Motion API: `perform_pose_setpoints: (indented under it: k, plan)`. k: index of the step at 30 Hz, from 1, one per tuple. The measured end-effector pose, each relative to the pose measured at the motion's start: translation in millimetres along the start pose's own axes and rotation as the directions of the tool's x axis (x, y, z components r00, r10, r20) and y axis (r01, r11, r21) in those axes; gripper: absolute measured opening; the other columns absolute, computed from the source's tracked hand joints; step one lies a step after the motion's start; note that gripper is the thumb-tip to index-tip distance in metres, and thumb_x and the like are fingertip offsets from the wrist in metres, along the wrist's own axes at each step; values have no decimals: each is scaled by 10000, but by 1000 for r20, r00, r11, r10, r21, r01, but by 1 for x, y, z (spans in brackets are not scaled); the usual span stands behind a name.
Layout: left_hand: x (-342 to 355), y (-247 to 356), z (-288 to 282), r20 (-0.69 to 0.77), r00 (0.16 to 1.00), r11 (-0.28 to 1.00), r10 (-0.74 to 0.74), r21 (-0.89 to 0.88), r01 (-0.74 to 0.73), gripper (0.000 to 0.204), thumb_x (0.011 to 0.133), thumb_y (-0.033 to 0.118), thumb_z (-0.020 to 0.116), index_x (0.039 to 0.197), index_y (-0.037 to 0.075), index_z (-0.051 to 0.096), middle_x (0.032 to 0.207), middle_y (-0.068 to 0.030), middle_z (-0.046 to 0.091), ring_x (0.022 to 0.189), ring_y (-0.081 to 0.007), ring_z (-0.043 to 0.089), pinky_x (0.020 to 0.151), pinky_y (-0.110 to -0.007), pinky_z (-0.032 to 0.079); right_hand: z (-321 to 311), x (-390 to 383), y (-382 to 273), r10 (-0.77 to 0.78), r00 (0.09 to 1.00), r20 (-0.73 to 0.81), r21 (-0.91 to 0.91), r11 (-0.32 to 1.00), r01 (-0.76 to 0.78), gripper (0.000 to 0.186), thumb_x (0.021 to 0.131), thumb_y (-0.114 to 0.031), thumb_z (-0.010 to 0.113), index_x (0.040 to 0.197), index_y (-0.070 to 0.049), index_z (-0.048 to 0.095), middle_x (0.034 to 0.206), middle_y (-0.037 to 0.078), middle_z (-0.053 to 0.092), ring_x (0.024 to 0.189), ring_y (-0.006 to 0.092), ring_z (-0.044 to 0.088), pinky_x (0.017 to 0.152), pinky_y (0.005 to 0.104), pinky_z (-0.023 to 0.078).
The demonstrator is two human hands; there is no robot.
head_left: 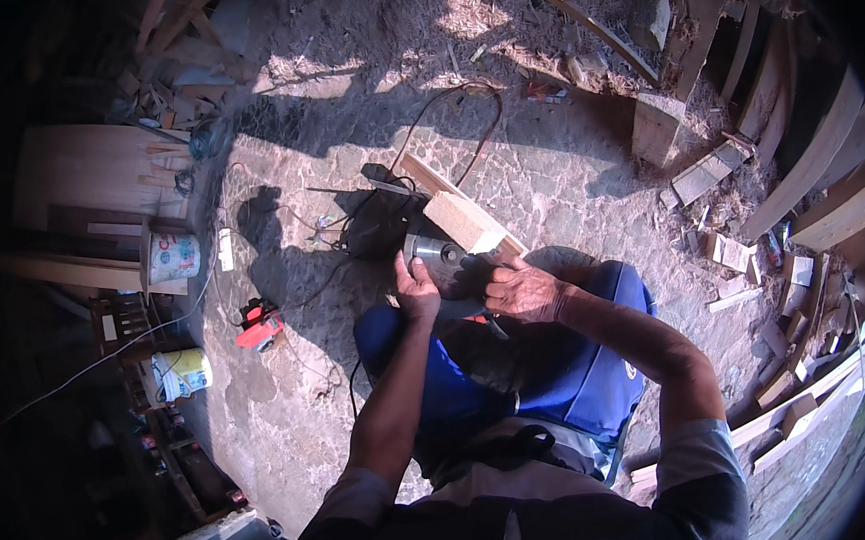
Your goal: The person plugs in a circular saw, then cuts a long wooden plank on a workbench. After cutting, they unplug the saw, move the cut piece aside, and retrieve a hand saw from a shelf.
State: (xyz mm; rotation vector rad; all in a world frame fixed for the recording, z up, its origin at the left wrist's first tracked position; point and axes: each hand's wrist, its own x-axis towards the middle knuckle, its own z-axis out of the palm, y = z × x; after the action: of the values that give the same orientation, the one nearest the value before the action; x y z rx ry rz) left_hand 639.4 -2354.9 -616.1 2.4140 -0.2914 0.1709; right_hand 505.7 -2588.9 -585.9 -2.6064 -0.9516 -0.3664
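My left hand [414,287] holds the near left edge of a round metal disc [434,252], which looks like a saw blade on a dark power tool. My right hand [523,291] is curled at the right of the disc, on a part too dark and covered to name. A pale wooden block [461,222] lies just beyond my hands, over a longer board [419,169]. Black cables loop around them. My knees in blue trousers [602,357] are on either side.
A red power tool [260,326] sits on the cracked concrete floor [577,210] to the left. Two buckets [175,257], a pale panel [98,181] and thin cords line the left side. Timber offcuts [730,251] and curved planks [801,165] crowd the right and far edges.
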Motion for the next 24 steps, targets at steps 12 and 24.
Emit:
perform_pose_setpoints:
  k: [12,24]
  plan:
    - [0,-5,4,-5,999,997,-53,-48,53,472,1043,286,477,1424,10,446,1211,-267,625,1077,-372,641,920,-413,501,3,6,-12,38,987,-156,64,998,-28,70,785,-194,580,843,-155,579,867,-11,498,955,189,521,1087,498,351]
    - [-2,7,0,84,977,974,-195,-101,203,548,1026,378,483,1462,52,415,1347,-284,555,1211,-440,566,998,-455,467,-4,5,-20,132,979,-159,152,983,-108,236,721,-209,688,926,-139,595,896,29,537,1013,227,537,1056,491,367]
